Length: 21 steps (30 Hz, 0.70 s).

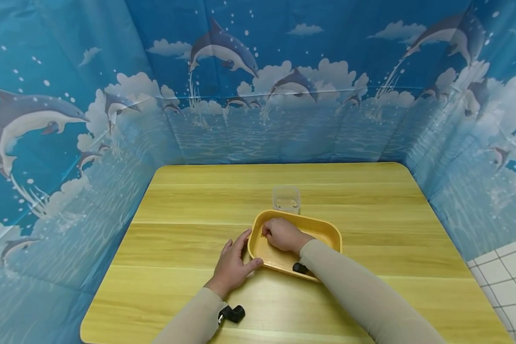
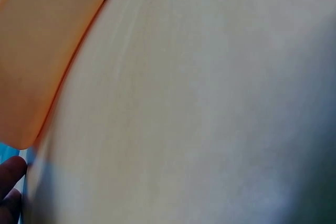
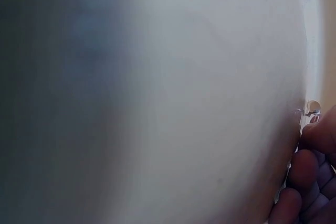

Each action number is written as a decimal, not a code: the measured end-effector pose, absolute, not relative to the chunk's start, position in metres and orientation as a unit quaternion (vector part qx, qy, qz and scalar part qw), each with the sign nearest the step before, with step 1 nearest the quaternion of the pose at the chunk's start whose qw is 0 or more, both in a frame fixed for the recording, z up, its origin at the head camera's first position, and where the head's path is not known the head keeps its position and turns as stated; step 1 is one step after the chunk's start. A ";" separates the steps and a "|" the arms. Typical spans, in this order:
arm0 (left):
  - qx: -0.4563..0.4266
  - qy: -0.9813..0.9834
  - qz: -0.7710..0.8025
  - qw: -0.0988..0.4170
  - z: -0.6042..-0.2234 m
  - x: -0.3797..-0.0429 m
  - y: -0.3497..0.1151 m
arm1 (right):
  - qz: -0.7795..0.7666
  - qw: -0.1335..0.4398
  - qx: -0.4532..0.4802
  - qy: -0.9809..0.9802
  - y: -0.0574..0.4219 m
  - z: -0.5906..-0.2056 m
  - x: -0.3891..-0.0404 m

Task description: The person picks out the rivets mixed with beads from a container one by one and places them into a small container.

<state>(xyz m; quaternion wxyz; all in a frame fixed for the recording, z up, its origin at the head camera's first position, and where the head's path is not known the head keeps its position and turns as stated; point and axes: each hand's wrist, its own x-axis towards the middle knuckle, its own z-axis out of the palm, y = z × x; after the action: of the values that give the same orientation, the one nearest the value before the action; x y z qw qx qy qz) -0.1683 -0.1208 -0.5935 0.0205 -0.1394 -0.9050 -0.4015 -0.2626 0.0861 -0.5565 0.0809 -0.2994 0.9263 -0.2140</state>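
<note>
A shallow yellow tray point(image 1: 333, 228) lies on the wooden table. My left hand point(image 1: 232, 267) rests against its left end, fingers extended along the outer wall and thumb at the near corner. In the left wrist view, fingertips point(image 2: 11, 174) show beside the tray's corner point(image 2: 47, 40). My right hand point(image 1: 284, 234) reaches down inside the tray near its left end, fingers curled. In the right wrist view, thumb and fingers pinch a small shiny piece with a round loop point(image 3: 313, 108); I cannot tell its kind.
Behind the tray stands a small clear container point(image 1: 286, 198) with a few tiny things at its bottom. A black wrist camera point(image 1: 234, 313) sticks out from the left sleeve; another black part point(image 1: 300, 268) shows by the right sleeve. Dolphin-print curtains point(image 1: 258, 134) surround the table point(image 1: 185, 200).
</note>
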 end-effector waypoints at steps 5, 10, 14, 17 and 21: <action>-0.140 -0.905 -0.400 0.021 -0.594 -0.168 -0.121 | -0.216 0.082 -0.298 0.926 0.086 -0.558 -0.263; -0.140 -0.904 -0.404 0.020 -0.594 -0.168 -0.121 | -0.214 0.082 -0.299 0.926 0.086 -0.557 -0.262; -0.139 -0.904 -0.404 0.020 -0.594 -0.168 -0.121 | -0.217 0.085 -0.299 0.925 0.086 -0.555 -0.260; -0.139 -0.904 -0.403 0.020 -0.595 -0.168 -0.121 | -0.219 0.086 -0.297 0.925 0.086 -0.555 -0.260; -0.141 -0.904 -0.403 0.020 -0.595 -0.168 -0.121 | -0.223 0.086 -0.295 0.925 0.088 -0.556 -0.260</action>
<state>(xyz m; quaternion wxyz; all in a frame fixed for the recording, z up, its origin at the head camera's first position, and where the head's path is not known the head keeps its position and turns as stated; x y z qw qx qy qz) -0.1685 -0.1209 -0.5954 0.0204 -0.1405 -0.9042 -0.4028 -0.2601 0.0876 -0.5560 0.0864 -0.2954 0.9249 -0.2233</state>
